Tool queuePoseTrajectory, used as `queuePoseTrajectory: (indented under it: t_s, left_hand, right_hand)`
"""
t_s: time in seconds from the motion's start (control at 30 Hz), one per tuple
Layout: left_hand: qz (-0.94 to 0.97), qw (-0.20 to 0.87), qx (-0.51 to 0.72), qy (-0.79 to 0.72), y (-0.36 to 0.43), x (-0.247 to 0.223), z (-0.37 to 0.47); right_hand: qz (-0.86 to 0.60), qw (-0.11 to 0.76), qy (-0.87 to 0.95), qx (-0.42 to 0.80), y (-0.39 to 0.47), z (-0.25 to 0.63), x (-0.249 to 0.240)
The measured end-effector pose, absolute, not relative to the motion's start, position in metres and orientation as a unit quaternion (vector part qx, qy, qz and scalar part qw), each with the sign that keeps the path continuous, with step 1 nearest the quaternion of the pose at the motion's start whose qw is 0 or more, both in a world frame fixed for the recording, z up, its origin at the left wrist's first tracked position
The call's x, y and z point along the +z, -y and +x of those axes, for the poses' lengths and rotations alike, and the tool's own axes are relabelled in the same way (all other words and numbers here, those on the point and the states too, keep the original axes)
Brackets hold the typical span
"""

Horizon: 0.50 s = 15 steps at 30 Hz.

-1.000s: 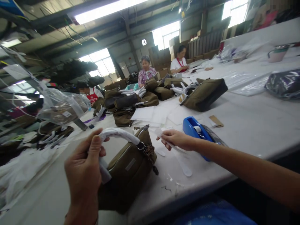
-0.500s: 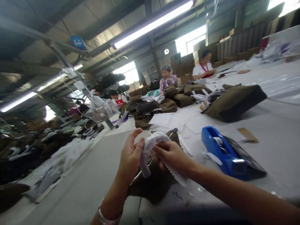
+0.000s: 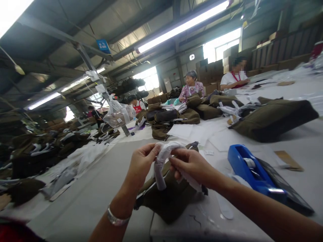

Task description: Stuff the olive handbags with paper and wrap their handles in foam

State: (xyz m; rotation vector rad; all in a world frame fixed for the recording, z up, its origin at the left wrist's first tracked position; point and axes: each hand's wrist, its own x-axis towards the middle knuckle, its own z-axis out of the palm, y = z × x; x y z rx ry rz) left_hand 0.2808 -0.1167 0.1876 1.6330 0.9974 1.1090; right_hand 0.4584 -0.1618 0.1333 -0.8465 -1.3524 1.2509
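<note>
An olive-brown bag (image 3: 171,205) lies on the table in front of me, its curved handle (image 3: 159,173) standing up under a white wrapping. My left hand (image 3: 142,163) pinches the left side of the handle's arch between thumb and fingers. On the other side, my right hand (image 3: 191,164) has its fingers closed on the wrapped handle near the top of the curve. Part of a white strip shows below the right hand; its far end is hidden. A blue tape dispenser (image 3: 242,161) stands right of my right forearm.
Olive bags with white-wrapped handles (image 3: 164,116) are piled farther back, and a larger bag (image 3: 277,117) lies at the right. White sheets (image 3: 180,131) rest behind my hands. More bags (image 3: 37,151) lie heaped at left. Co-workers (image 3: 191,87) sit across the table.
My left fingers, raised and spread before, have closed on the wrapped handle. My right hand stays at the handle. The view has turned left, and something red shows at bottom left.
</note>
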Motion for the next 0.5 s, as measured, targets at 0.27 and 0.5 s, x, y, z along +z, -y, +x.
queuePoseTrajectory:
  t_s: [0.27, 0.5]
  left_hand:
    - [0.693, 0.37, 0.504, -0.358, 0.116, 0.2, 0.279]
    - [0.719, 0.362, 0.489, -0.336, 0.127, 0.207, 0.283]
  right_hand:
    - [-0.256, 0.557, 0.548, 0.569, 0.193, 0.484, 0.148]
    - [-0.341, 0.619, 0.652, 0.276, 0.178, 0.476, 0.173]
